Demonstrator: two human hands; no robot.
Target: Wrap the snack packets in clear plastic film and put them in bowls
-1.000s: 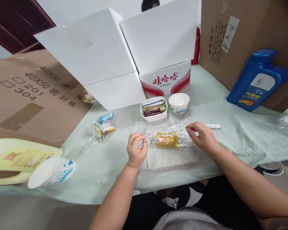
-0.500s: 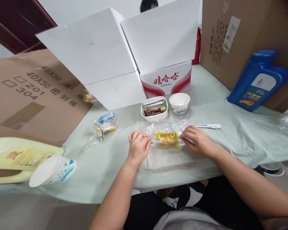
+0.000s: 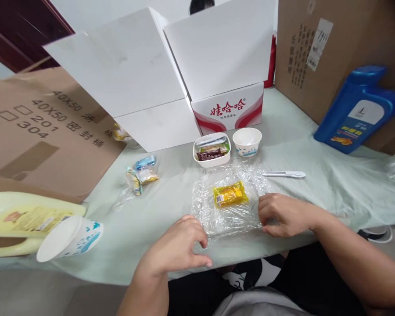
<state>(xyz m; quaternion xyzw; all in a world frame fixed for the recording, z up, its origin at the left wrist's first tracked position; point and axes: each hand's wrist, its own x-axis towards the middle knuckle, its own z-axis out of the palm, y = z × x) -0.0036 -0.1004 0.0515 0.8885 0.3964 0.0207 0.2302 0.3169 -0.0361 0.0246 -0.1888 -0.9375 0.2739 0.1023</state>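
A sheet of clear plastic wrap (image 3: 217, 215) lies spread flat on the pale green table cloth (image 3: 316, 193). On its middle rests a yellow snack packet (image 3: 228, 194). My left hand (image 3: 176, 248) pinches the sheet's near left corner at the table's front edge. My right hand (image 3: 285, 215), fingers curled, grips the sheet's near right edge. Neither hand touches the packet.
A white tray of snack bars (image 3: 211, 150), a paper bowl (image 3: 246, 141) and a white utility knife (image 3: 285, 174) lie behind the wrap. An open white carton (image 3: 228, 107) stands further back. Wrapped snacks (image 3: 141, 174), a tipped cup (image 3: 69, 237), a yellow jug (image 3: 13, 221), a blue jug (image 3: 358, 109).
The wrap, bunched round the packet before, is now pulled open flat toward me. Both hands have moved back from the packet's sides to the sheet's near corners.
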